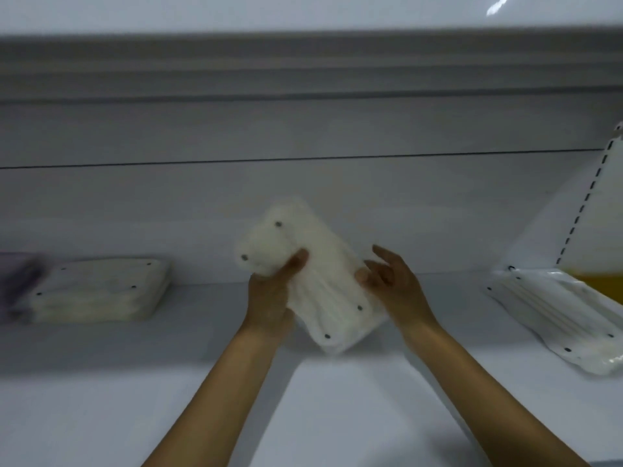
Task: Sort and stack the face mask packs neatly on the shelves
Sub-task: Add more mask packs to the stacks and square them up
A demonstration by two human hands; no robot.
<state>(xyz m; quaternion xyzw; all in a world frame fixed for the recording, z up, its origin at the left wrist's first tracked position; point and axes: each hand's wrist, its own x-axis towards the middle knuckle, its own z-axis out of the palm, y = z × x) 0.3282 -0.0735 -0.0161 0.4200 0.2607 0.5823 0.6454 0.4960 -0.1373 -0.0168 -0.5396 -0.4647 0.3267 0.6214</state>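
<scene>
A bundle of white face mask packs (pixel 320 274) with small dark dots at the corners is held tilted above the white shelf (pixel 337 399). My left hand (pixel 273 291) grips its left side, thumb on top. At the bundle's right edge is my right hand (pixel 391 281), fingers spread and fingertips touching the packs. A neat stack of white mask packs (pixel 101 291) lies on the shelf at the left. Another stack of packs in clear wrap (pixel 553 318) lies at the right, angled.
A blurred purple pack (pixel 17 281) sits at the far left edge. An upright slotted shelf bracket (pixel 586 203) stands at the right with something yellow (pixel 596 281) beside it. An upper shelf (pixel 303 62) hangs overhead.
</scene>
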